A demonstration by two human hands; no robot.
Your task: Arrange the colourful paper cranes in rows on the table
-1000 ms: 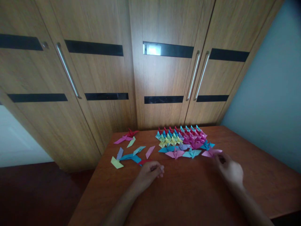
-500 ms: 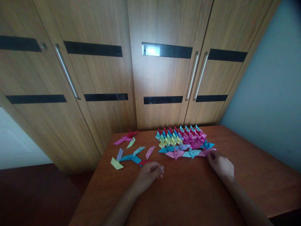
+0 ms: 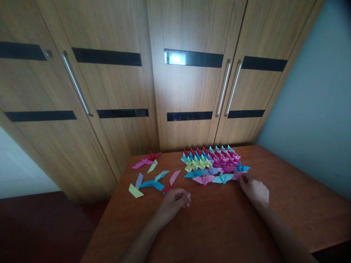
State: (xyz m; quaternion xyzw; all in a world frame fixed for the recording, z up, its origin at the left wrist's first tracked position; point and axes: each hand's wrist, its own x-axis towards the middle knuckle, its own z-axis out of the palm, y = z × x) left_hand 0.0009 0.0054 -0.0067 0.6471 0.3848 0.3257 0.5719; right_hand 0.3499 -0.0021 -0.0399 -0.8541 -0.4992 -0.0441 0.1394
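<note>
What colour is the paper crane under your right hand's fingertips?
Pink, as far as shows: the paper crane is partly covered by the right hand, head view.

A room in a home, likely a bedroom: a tall built-in wardrobe [image 3: 175,73] of wood-grain doors with black inlaid strips and long metal handles [image 3: 224,87] fills the wall, a reddish wooden table [image 3: 219,223] stands against it, beside a pale blue painted wall [image 3: 315,109] and dark floor [image 3: 41,230]
</note>
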